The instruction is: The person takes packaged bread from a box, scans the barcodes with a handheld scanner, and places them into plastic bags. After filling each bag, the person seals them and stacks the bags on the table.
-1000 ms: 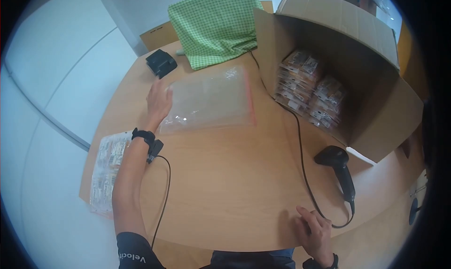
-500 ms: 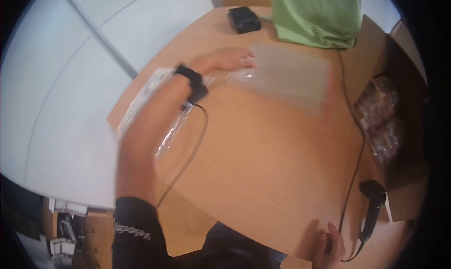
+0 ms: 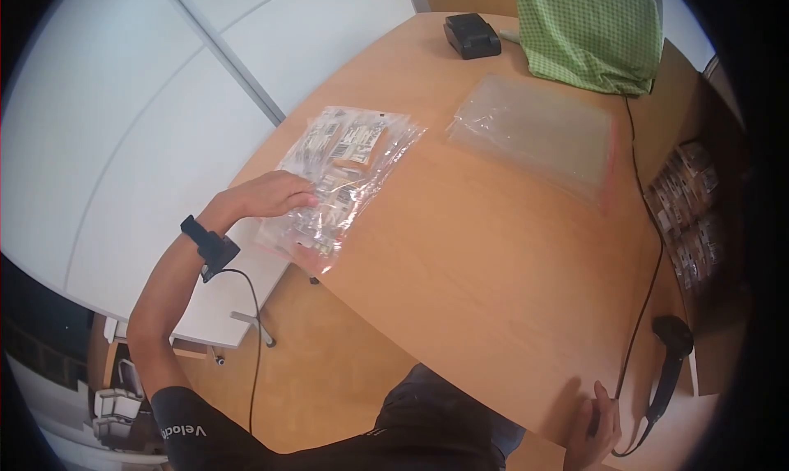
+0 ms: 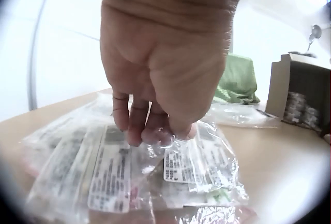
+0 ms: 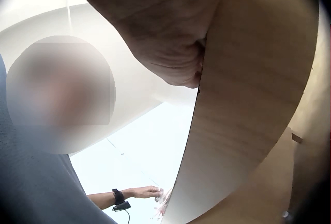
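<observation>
At the left edge of the table lies a clear plastic bag [image 3: 333, 183] with several labelled packets inside. My left hand [image 3: 271, 195] is over its near left part, and in the left wrist view the thumb and fingertips of that hand [image 4: 163, 68] pinch the bag's crinkled film. White printed labels [image 4: 109, 175] show through the plastic under the fingers. My right hand [image 3: 596, 428] rests at the table's near edge with loosely curled fingers, holding nothing. Beside it is a black barcode scanner [image 3: 670, 364] with its cable.
Flat, clear plastic bags [image 3: 534, 130] with a red edge lie farther back. Behind them are a black device [image 3: 472, 35] and a green checked cloth [image 3: 588, 35]. An open cardboard box [image 4: 279, 87] at the right holds stacked packets [image 3: 686, 208]. A cable [image 3: 645, 282] crosses the table.
My left hand has left the flat plastic bags and come back to the bag of packets, now pinching its film. The head view has swung left. My right hand stays at the table edge.
</observation>
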Tool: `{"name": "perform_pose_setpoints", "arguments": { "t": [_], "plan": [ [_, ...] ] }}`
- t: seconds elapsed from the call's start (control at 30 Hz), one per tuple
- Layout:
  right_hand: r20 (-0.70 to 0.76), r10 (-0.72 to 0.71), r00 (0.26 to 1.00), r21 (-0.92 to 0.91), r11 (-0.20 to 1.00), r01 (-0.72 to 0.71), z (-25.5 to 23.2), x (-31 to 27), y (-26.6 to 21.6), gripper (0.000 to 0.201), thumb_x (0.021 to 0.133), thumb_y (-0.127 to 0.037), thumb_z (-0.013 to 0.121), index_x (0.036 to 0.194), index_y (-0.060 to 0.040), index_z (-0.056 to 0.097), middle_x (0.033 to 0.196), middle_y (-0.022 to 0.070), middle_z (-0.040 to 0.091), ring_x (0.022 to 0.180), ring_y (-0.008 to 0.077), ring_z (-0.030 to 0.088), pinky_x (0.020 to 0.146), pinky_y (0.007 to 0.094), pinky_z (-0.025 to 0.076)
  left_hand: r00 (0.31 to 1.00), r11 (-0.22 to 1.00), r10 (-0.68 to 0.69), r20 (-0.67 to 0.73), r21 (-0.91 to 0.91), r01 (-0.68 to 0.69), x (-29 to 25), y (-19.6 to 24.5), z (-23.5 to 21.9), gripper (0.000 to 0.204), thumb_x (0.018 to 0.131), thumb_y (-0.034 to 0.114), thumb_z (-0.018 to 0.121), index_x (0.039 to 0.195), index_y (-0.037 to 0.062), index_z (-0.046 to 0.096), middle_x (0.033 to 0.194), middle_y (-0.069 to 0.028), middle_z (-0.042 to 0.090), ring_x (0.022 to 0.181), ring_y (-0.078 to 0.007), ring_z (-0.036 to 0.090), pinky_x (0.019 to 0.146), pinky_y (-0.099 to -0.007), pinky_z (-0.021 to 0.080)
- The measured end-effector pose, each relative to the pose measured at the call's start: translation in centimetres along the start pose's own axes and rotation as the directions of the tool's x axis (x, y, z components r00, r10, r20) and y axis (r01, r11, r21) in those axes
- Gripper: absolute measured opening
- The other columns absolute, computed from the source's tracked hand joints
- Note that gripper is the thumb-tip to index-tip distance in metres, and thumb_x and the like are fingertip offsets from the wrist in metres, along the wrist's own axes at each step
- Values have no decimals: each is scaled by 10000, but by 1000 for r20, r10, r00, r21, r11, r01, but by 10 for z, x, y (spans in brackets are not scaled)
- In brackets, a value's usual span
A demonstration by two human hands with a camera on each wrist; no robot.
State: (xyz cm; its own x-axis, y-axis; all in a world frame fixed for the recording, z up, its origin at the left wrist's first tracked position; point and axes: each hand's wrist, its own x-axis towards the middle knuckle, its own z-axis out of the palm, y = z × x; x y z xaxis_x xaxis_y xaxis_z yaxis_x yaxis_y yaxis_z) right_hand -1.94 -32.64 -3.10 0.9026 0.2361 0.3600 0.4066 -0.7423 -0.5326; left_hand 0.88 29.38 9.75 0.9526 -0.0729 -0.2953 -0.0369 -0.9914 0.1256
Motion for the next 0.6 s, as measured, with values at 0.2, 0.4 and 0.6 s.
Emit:
{"name": "perform_pose_setpoints", "arguments": {
  "t": [0.2, 0.4, 0.6],
  "plan": [
    [-19, -64, 998, 284, 956, 67, -4, -6, -12, 247, 884, 44, 677, 1125, 3, 715, 814, 156, 660, 733, 283, 669, 670, 352, 519, 991, 962, 111, -73, -241, -125, 52, 158, -23, 502, 1065, 369, 560, 733, -6, 537, 619, -75, 381, 600, -159, 365, 571, -355, 340],
    [226, -460, 859, 33, 885, 465, 11, 98, -49, 414, 901, 13, 650, 1314, -12, 632, 1186, 188, 652, 991, 363, 651, 873, 440, 535, 947, 835, 307, -92, -451, -315, 114, 259, 28, 472, 1038, 486, 598, 999, 20, 663, 844, -122, 611, 782, -199, 592, 749, -380, 492],
    [443, -261, 858, -44, 949, 312, 9, 159, 2, 551, 898, -279, 751, 1343, 14, 609, 1194, 211, 651, 1053, 403, 649, 928, 471, 523, 805, 806, 578, -135, 246, -538, 69, 243, 87, 1067, 887, 752, 598, 1633, 65, 267, 1690, -246, 174, 1577, -466, 81, 1250, -646, 61]
  ]
}}
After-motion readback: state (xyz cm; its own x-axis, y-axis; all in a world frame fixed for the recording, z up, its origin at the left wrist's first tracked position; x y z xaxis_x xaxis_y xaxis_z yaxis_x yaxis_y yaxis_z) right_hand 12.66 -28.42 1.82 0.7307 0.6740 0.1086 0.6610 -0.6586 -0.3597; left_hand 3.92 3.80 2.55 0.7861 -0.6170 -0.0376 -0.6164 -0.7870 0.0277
